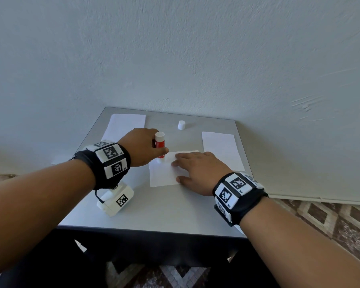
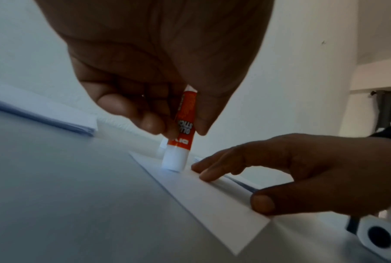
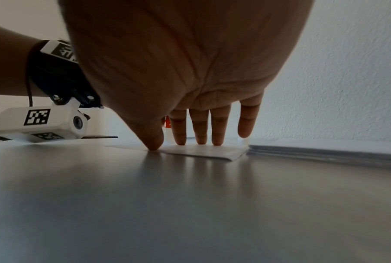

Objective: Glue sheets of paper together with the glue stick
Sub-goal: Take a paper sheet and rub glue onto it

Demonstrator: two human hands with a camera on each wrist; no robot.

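Pinching the glue stick (image 2: 182, 124) between thumb and curled fingers (image 2: 145, 121) of the left hand (image 1: 142, 148), holding it upright and inverted, white twist end on top in the head view. Pressing its white lower end onto the sheet of paper (image 1: 164, 175) near that sheet's far left corner. Showing red-orange label lettering upside down in the left wrist view.

Spreading the right hand (image 1: 197, 171) flat, fingers (image 3: 201, 128) nearly straight and holding nothing. Touching down with three fingertips and the thumb tip on the sheet, just right of the glue stick; lifting the little finger slightly clear in the right wrist view. Pinning the sheet against the table (image 1: 175, 213), the thumb sitting at the sheet's near edge.

Lying flat near the middle of the grey table, that sheet; whether single or layered, hard to tell, though a second edge is showing under the right fingers in the left wrist view.

Standing upright well beyond the hands, the white cap (image 1: 181, 125), apart from the glue stick. Resting at the far left, a stack of paper (image 1: 125, 125); at the right, another stack (image 1: 221, 150), just beside the pinned sheet. Wearing marker-covered bands (image 1: 110, 159) on both wrists, with a white camera housing (image 1: 117, 200) hanging under the left one.
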